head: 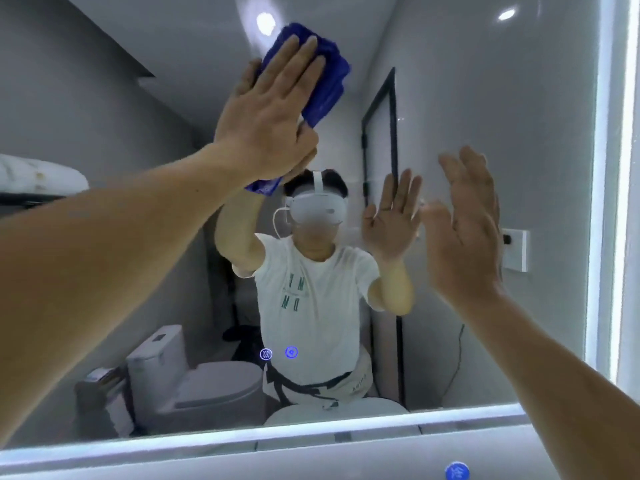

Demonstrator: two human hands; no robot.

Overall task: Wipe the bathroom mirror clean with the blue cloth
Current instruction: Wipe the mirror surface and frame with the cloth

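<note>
The left hand point(266, 116) presses the blue cloth point(325, 74) with flat fingers high on the mirror point(502, 98), with open glass all round. The right hand point(464, 230) is spread and holds nothing, near the lit right edge point(620, 168). Two touch icons point(291, 352) glow low in the centre.

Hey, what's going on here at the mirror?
A person is cleaning the bathroom mirror. Their left hand presses a blue cloth flat against the upper part of the glass, fingers straight. The right hand is raised open in front of the mirror and holds nothing; whether it touches the glass is unclear.
</note>
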